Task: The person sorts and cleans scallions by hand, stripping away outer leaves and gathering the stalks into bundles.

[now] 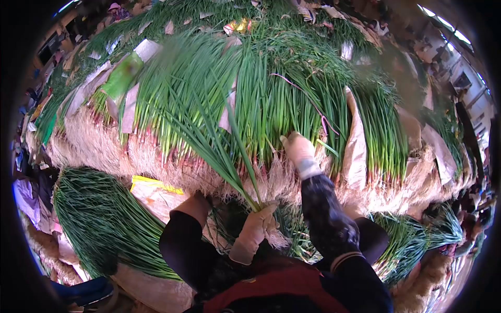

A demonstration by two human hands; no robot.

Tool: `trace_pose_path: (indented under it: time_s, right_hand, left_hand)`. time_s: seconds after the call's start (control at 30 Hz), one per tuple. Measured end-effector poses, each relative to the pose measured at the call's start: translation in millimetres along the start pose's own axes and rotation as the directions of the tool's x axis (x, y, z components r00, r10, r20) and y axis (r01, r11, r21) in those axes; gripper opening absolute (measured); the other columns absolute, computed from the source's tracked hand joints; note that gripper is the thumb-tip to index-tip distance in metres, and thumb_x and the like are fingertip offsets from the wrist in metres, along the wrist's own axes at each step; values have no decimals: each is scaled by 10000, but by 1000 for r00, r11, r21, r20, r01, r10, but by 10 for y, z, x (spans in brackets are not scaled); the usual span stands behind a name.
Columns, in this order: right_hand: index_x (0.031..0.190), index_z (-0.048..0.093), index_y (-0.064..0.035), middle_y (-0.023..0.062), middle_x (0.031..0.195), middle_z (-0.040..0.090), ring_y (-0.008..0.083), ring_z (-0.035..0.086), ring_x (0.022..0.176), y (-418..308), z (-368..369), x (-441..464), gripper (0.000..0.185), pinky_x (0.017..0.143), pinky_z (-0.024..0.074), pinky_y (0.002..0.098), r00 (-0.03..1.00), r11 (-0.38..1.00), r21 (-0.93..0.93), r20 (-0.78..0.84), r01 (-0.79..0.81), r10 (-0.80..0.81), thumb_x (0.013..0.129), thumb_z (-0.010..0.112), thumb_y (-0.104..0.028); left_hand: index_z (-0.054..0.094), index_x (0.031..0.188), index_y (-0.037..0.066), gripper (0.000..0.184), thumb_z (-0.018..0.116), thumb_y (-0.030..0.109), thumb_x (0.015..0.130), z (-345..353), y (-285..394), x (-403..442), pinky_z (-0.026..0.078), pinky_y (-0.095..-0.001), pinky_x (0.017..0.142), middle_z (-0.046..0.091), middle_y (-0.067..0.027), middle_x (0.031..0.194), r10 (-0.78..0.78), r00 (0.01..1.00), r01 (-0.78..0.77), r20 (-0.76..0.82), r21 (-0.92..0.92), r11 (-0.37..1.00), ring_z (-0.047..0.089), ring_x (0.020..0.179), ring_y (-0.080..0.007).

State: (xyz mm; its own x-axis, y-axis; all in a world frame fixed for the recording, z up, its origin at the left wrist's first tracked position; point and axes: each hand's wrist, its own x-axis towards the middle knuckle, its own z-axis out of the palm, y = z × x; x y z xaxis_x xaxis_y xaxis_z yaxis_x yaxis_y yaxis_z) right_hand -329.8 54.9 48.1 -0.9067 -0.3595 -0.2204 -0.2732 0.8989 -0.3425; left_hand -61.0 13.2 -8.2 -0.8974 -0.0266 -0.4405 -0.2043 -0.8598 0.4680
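Note:
My left hand (257, 228), in a pale glove, is closed round a few long green onions (229, 169). Their leaves point up and away over the pile, and their whitish roots (276, 238) hang below the fist. Further forward, my right hand (299, 149), also gloved, reaches into the front of a big bank of green onions (261, 104). Its fingers are curled against the stalks there, partly hidden among them. The bank's stalks lie side by side, reddish near the base, with tangled pale roots (193, 177) facing me.
Pale sheets (355, 146) divide the bank into sections. A purple strip (300, 88) lies across the leaves. Loose bundles of green onions lie at lower left (104, 224) and lower right (417, 235), beside my knees. A person in a pink hat (116, 10) is far back left.

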Motion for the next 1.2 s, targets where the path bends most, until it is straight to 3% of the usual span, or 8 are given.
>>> trace_pose_path:
  time_s: [0.3,0.4,0.5,0.6,0.87,1.0,1.13,1.2]
  right_hand:
    - [1242,594,-39,90,838,699,216,670,666,475,880,-941,313,593,586,352,851,817,-239,130,525,-509,983,544,-208]
    - [924,636,-31,157,824,672,279,664,693,544,1178,-1362,207,650,558,411,886,805,380,-279,456,-370,995,503,-172]
    - [917,631,-4,136,906,681,223,655,764,1438,1990,-774,183,688,549,377,991,-267,955,137,-128,12,984,530,-141]
    - [926,634,8,145,878,697,217,677,742,1432,1302,-1194,281,717,560,403,902,924,285,276,254,-333,1004,482,-214]
    - [987,658,-58,144,828,709,274,707,743,774,187,-441,332,673,567,383,999,958,-286,-49,-12,-2,965,616,-387]
    - [1117,689,-55,120,849,725,218,707,742,686,-288,-930,361,656,562,388,998,975,220,69,-31,17,987,598,-380]
    - [1304,624,-42,64,1048,728,121,667,828,844,478,-1668,393,683,554,254,868,58,879,476,-472,-145,1048,519,-322]
    - [1338,606,-73,55,1050,723,116,631,791,896,774,-1780,364,659,525,222,935,405,908,227,-103,-271,1046,529,-275]
  left_hand:
    - [628,1059,-11,207,572,178,994,-143,-140,249,454,-285,570,625,-23,713,93,987,-60,-133,237,970,578,602,-160]
    - [606,926,41,216,567,231,1020,4,-194,161,370,-286,478,443,32,602,-68,990,83,-125,118,990,399,467,-101]
    - [592,1032,38,235,481,244,1061,227,-188,-82,326,-286,462,351,49,545,-125,970,142,210,-68,988,342,435,-87]
    - [608,1179,28,237,511,196,1044,155,-151,-134,358,-292,476,366,34,509,27,943,36,333,-181,983,371,423,-100]
    - [538,1337,0,347,501,98,1007,187,-26,-49,456,-336,566,488,14,603,-12,1000,13,-18,64,998,516,533,-150]
    - [539,1263,-39,332,541,183,1015,360,-37,14,581,-375,816,684,-121,953,110,994,-107,-27,77,991,700,837,-236]
    - [615,1124,-12,251,580,207,1006,28,-366,238,558,-321,686,688,-103,873,-53,998,49,34,112,992,669,736,-195]
    - [618,1107,-13,243,579,205,1006,32,-387,164,555,-317,666,688,-97,842,-71,997,73,-16,149,986,669,718,-191]
